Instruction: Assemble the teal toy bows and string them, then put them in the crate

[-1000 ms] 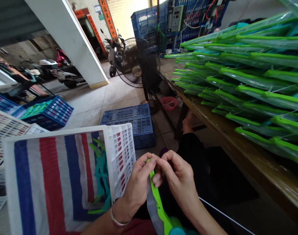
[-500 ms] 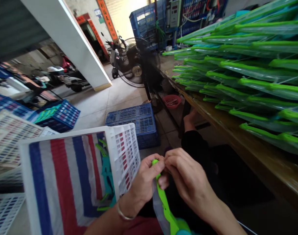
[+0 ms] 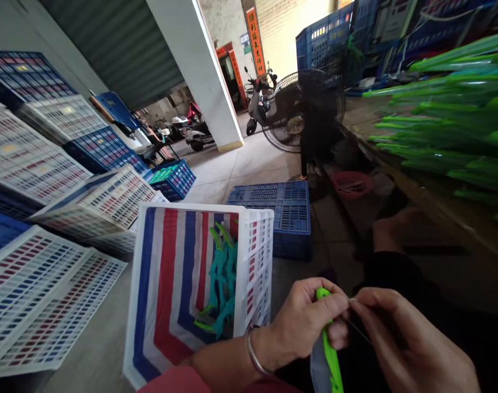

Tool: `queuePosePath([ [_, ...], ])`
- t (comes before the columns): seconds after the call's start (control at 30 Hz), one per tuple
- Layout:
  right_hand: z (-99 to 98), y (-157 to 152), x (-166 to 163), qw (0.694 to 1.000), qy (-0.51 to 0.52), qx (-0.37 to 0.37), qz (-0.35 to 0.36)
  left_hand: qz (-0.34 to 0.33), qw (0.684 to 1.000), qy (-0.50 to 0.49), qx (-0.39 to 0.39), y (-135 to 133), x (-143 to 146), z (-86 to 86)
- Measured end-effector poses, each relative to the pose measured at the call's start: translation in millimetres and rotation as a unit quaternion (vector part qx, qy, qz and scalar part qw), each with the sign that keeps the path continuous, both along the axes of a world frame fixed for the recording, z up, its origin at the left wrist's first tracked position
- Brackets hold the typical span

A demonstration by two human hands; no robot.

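Observation:
My left hand [image 3: 310, 314], with a metal bangle on its wrist, is closed around the upper end of a lime-green plastic piece [image 3: 330, 357]. A greyish translucent sheet runs along this piece's left side, and its lower end leaves the picture. Close beside it, my right hand [image 3: 408, 333] pinches a thin thread [image 3: 359, 331] at the left fingertips. The thread trails down below the right fingers. Left of my hands, a white crate [image 3: 255, 262] with a striped lining holds several teal and green pieces [image 3: 222, 273].
At right stands a table [image 3: 433, 202] stacked with green, clear-filmed pieces [image 3: 457, 120]. Ahead are a blue crate [image 3: 269, 207], a black fan [image 3: 296, 124] and a pink basin [image 3: 351, 184]. White and blue crates [image 3: 40, 147] pile up at left. A person's leg [image 3: 392, 224] shows under the table.
My view has turned left, so the scene and both hands appear further right. The right hand has drawn slightly away from the left, and a thread now shows. The left hand keeps its grip.

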State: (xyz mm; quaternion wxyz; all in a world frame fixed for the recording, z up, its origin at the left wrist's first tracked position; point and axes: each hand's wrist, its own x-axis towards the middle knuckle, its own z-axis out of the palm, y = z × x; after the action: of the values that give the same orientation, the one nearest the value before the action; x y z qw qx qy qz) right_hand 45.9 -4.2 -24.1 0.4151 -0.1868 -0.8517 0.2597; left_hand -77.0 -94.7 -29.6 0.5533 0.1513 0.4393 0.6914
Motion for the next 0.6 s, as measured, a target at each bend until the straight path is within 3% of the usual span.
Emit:
queuePosePath([
  [0.17,-9.0,-10,1,0.995,-0.004,0.102,0.001,-0.028,0.998,-0.043,0.027,3,0,-8.1],
  [0.3,-12.1,-17,1,0.996,-0.010,0.090,-0.017,-0.027,0.998,-0.061,0.023,3,-2,-3.5],
  [0.4,-7.5,-22,-4,0.999,0.000,0.024,-0.026,-0.031,0.997,-0.068,-0.001,0,-3,0.6],
  [0.6,2.1,-34,-13,0.977,0.047,-0.210,0.009,-0.017,0.998,-0.048,-0.039,-8,-6,-0.6],
])
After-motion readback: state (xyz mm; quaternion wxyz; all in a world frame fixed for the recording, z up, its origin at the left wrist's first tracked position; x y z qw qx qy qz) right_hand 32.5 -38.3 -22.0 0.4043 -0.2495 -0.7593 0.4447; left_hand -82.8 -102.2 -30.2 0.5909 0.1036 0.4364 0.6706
